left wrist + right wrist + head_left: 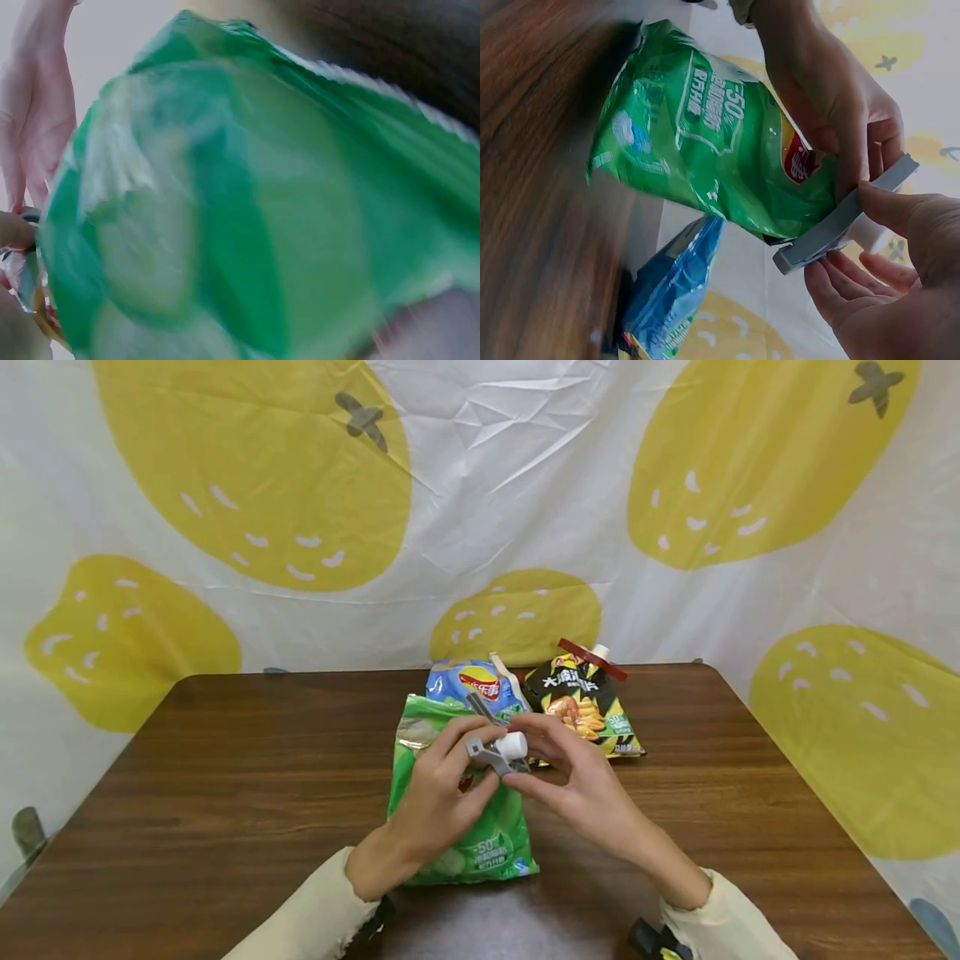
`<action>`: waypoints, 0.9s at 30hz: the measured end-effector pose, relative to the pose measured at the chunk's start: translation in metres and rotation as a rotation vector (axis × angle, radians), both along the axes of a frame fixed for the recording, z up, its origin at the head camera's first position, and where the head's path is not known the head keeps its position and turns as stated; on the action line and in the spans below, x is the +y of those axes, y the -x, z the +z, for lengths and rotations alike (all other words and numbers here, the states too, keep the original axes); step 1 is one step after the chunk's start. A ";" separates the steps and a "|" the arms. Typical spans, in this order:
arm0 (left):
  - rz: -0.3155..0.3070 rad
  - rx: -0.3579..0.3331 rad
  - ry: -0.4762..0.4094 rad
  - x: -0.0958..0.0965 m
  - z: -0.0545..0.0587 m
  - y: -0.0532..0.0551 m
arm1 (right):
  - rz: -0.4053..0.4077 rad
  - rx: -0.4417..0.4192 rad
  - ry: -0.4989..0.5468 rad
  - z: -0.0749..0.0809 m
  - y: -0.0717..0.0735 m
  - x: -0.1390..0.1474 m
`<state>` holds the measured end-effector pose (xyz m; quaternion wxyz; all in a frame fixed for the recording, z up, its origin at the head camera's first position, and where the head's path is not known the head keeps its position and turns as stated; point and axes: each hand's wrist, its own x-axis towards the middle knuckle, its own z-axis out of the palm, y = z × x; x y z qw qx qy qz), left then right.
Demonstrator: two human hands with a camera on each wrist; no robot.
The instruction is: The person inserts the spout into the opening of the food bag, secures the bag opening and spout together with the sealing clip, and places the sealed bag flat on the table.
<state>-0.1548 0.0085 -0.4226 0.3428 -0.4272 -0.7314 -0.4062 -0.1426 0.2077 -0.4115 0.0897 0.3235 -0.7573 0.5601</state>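
Note:
A green chip bag [480,852] is held up between both hands, and it fills most of the left wrist view. At its top edge sits a grey bag clip [847,219] with a white cap [512,745]. My left hand [438,789] pinches the clip and the bag's top from the left. From the other side, my right hand [585,781] pinches the clip, its thumb on the grey bar and its fingers beneath, as the right wrist view shows. Whether the clip is fully closed on the bag cannot be made out.
Behind the green bag stands a blue chip bag [465,681]. To its right is a black chip bag [577,693] with a red clip [570,649] across its top. All are on a brown wooden table [247,810], with a lemon-print curtain [517,485] behind.

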 end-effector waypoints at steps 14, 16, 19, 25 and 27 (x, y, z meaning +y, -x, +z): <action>-0.011 -0.011 -0.050 0.003 -0.007 -0.002 | 0.035 -0.026 0.046 0.002 0.001 -0.003; -0.006 -0.025 -0.046 0.003 -0.007 -0.001 | 0.035 0.004 0.057 0.001 0.002 -0.003; 0.012 -0.037 -0.032 0.004 -0.005 -0.001 | 0.031 0.051 0.068 -0.001 0.002 -0.003; 0.059 -0.047 0.004 0.003 -0.004 0.000 | 0.003 0.130 -0.022 -0.005 0.001 -0.002; 0.064 -0.049 0.018 0.002 -0.006 0.000 | -0.011 0.166 -0.064 -0.006 0.002 -0.002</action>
